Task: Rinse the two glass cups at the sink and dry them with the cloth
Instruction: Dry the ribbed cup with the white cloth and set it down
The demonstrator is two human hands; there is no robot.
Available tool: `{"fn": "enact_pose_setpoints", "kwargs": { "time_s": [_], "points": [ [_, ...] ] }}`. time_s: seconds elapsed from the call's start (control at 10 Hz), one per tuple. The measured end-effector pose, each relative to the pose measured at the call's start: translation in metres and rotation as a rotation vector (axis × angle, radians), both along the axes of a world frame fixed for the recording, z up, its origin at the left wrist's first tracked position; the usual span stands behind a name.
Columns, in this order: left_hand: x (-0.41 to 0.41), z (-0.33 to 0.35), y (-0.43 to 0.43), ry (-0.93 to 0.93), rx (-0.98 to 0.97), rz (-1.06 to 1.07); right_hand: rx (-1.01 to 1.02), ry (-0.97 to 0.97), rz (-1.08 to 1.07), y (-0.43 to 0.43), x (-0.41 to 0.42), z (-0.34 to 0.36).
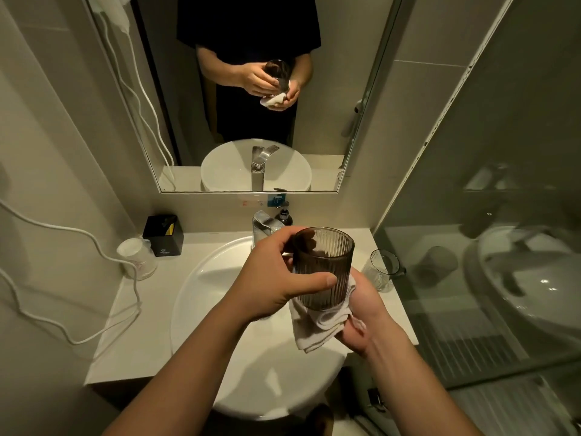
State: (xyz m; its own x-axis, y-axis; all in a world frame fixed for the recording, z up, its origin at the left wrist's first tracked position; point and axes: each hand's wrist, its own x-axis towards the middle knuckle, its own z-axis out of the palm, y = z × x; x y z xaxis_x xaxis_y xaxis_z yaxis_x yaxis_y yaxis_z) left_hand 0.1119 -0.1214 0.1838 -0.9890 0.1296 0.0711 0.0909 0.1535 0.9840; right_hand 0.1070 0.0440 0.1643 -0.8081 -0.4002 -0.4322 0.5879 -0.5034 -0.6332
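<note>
A dark ribbed glass cup [322,267] is held upright above the white sink basin [201,284]. My left hand [276,275] grips its side, thumb across the front and fingers over the rim. Under the cup, my right hand [361,313] presses a pale folded cloth [317,328] against its base and lower right side. A second, clear glass cup [382,270] stands upright on the counter to the right of the sink, untouched.
The chrome tap [264,225] and a dark soap pump bottle [284,215] stand behind the basin. On the left counter sit a black box [163,236] and wrapped paper cups [136,258]; a white cord [94,247] trails there. A glass shower wall [471,247] closes the right.
</note>
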Motion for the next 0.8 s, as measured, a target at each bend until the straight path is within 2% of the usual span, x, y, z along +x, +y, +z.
{"fn": "enact_pose_setpoints", "kwargs": {
  "time_s": [0.1,0.2,0.3,0.5,0.6,0.7,0.8],
  "points": [
    [-0.001,-0.004,0.005,0.043,-0.069,0.026,-0.148,-0.111,0.018,0.001,0.001,-0.004],
    [-0.007,-0.009,0.009,0.077,-0.151,0.062,-0.116,-0.201,-0.013,0.006,0.004,-0.005],
    [-0.017,-0.018,0.012,0.067,-0.207,0.095,-0.116,-0.189,-0.008,0.018,0.002,-0.019],
    [-0.044,-0.036,0.031,0.018,-0.204,0.188,0.093,-0.200,-0.045,0.047,0.006,-0.041],
    [-0.062,-0.048,0.048,-0.038,-0.161,0.244,0.029,-0.274,-0.127,0.083,-0.002,-0.061],
    [-0.080,-0.063,0.065,-0.059,-0.229,0.278,0.502,-0.090,-0.322,0.129,-0.020,-0.094],
    [-0.094,-0.080,0.079,-0.058,-0.316,0.302,1.174,0.182,-0.274,0.153,-0.041,-0.134]
  ]
}}
